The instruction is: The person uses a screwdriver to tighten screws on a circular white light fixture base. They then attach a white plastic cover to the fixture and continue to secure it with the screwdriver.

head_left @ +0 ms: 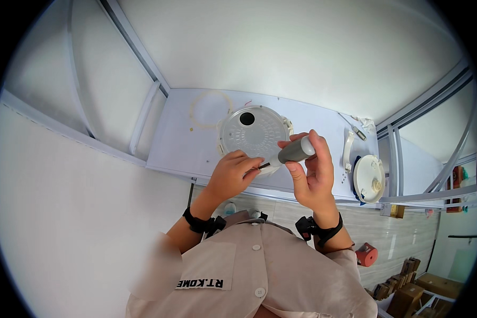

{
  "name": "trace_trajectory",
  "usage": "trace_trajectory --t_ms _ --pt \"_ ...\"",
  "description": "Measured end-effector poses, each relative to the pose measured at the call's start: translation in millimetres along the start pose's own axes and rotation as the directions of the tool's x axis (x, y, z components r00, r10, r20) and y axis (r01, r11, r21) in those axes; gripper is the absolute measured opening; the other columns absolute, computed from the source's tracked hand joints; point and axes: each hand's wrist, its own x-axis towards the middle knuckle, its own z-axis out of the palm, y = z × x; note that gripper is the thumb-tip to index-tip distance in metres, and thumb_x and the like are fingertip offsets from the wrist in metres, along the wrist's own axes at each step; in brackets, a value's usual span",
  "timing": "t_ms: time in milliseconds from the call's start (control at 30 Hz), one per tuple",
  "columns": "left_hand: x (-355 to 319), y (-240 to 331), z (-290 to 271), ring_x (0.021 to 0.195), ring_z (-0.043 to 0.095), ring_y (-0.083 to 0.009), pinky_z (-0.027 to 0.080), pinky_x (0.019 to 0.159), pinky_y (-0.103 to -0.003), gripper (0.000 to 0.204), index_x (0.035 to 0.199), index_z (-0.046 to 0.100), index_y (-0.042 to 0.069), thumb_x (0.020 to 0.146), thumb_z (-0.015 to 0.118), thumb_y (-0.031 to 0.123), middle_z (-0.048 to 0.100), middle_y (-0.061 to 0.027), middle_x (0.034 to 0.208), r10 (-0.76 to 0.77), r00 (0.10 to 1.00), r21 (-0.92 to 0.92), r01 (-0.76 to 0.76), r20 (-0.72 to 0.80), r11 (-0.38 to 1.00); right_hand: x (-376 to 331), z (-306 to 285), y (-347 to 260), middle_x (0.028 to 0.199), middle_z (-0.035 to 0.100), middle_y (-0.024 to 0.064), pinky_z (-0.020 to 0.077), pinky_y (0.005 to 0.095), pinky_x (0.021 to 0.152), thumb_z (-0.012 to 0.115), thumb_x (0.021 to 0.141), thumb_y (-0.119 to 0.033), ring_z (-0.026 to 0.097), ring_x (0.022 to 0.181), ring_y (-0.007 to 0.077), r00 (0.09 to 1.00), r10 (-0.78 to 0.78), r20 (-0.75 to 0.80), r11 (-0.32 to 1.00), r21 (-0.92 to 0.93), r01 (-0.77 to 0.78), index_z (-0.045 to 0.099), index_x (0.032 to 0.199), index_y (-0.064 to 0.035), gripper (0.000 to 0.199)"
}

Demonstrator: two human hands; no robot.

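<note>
Spare parts at the workbench's right end
A white round lid [369, 179] lies near the workbench [185, 138] right edge, a white curved handle piece [347, 151] just left of it; cardboard boxes [424, 291] sit on the floor.

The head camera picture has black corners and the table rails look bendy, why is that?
In the head view, a fisheye lens makes a round image, so the corners stay black and the straight rails bow near the rim. Light is bright and even; walls wash out white, with soft shadows. The left hand, right hand and grey screwdriver are sharp; one patch on the left sleeve is smeared.
</note>
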Motion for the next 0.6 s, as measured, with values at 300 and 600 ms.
trace_trajectory --t_ms 300,600 --pt "1.1 -1.6 -1.1 0.083 0.069 -0.0276 0.055 0.075 -0.04 0.027 0.106 0.073 0.007 0.082 0.087 0.008 0.078 -0.0062 0.09 -0.063 0.998 -0.04 0.064 0.014 0.997 7.9 6.3 0.8 0.126 0.065 0.0203 0.0577 0.041 0.092 0.078 0.096 -0.006 0.072 0.108 0.0338 0.999 -0.045 0.019 0.989 -0.138 0.048 0.056 0.15 -0.0038 0.059" --pt "-1.2 -5.3 -0.6 0.083 0.069 -0.026 0.056 0.076 -0.038 0.028 0.106 0.075 0.007 0.081 0.088 0.007 0.078 -0.0056 0.089 -0.059 0.998 -0.063 0.059 0.015 0.996 19.0 -2.5 -0.8 0.125 0.061 0.0194 0.0624 0.0405 0.089 0.086 0.09 -0.007 0.071 0.105 0.0298 0.989 -0.086 0.118 0.94 -0.32 0.119 0.05 0.153 -0.0009 0.072"
